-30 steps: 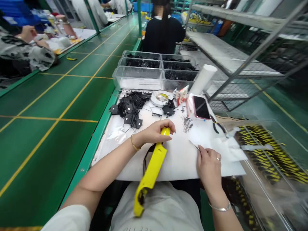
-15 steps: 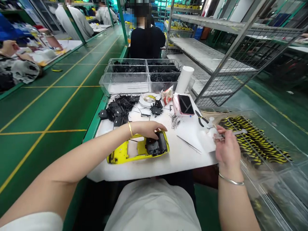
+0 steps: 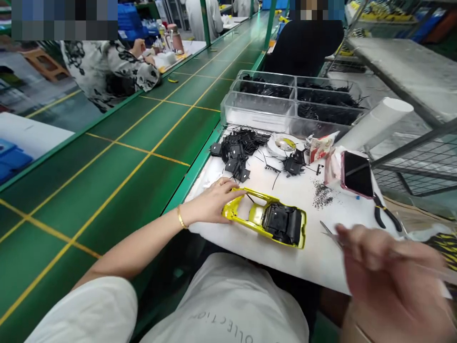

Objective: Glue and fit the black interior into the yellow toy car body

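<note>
A yellow toy car body point(image 3: 256, 214) lies with its hollow inside facing up on the white work surface point(image 3: 250, 243), a black part point(image 3: 282, 221) seated at its right end. My left hand point(image 3: 214, 200) grips the left end of the body, thumb on the near side and fingers over the far side. My right hand point(image 3: 385, 267), smeared by motion, is raised at the right with its fingers closed around a clear syringe, which shows only as a faint streak. Behind those fingertips lie tweezers point(image 3: 328, 231), partly hidden. Tiny black bits point(image 3: 322, 195) are scattered beyond the tweezers.
Black wired parts point(image 3: 235, 152), a tape roll point(image 3: 283, 143), a phone point(image 3: 358, 174) and pliers point(image 3: 387, 216) lie around the work. Behind stands a divided clear tray point(image 3: 257, 114). A green conveyor point(image 3: 150, 138) runs along the left; co-workers sit beyond.
My left hand has moved from the black part to the opposite end of the car body, which is now angled differently. My right hand has come inward with the syringe. The view has turned left.
</note>
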`<state>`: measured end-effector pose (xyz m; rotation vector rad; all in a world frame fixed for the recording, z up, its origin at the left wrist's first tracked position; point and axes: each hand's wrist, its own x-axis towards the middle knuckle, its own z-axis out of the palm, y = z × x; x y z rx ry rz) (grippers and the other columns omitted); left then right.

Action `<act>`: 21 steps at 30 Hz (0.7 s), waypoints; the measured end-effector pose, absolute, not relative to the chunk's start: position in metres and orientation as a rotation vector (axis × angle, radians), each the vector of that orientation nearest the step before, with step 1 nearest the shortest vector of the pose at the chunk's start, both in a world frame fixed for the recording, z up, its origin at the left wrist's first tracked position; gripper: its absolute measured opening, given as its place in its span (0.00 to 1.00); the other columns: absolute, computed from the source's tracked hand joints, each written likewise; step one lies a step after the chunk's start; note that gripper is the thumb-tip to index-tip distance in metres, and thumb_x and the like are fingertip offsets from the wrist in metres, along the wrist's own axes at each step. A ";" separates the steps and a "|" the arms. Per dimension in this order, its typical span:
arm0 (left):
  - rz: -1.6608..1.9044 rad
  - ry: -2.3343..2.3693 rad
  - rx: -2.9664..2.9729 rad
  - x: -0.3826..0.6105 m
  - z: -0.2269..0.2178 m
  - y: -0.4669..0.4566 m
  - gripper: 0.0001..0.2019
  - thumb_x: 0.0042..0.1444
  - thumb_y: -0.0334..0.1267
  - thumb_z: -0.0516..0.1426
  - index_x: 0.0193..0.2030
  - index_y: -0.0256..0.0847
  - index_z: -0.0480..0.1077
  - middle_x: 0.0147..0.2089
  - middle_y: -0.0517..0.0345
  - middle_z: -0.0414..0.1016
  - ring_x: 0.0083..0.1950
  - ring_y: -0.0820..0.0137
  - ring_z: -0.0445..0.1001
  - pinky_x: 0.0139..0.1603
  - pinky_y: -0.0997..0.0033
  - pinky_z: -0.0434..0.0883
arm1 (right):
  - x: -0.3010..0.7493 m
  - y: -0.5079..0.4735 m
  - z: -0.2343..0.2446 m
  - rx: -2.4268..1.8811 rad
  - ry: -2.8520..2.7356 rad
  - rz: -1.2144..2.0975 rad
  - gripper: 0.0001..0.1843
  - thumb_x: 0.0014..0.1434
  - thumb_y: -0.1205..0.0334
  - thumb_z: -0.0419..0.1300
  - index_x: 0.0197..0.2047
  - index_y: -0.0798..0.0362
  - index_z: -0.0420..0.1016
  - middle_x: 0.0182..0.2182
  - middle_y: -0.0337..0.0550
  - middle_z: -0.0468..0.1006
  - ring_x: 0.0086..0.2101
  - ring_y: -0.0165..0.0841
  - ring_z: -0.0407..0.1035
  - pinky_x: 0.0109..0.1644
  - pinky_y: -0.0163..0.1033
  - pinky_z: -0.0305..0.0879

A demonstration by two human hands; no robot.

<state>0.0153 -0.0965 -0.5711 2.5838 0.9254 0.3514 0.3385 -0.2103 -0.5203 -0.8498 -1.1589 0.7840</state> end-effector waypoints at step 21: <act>1.127 0.857 2.274 0.023 -0.611 -0.136 0.46 0.49 0.58 0.66 0.69 0.46 0.51 0.65 0.37 0.56 0.65 0.47 0.60 0.65 0.41 0.62 | 0.258 -0.156 -0.558 -0.895 -1.131 1.432 0.17 0.58 0.44 0.54 0.27 0.47 0.66 0.19 0.37 0.58 0.27 0.36 0.56 0.50 0.52 0.59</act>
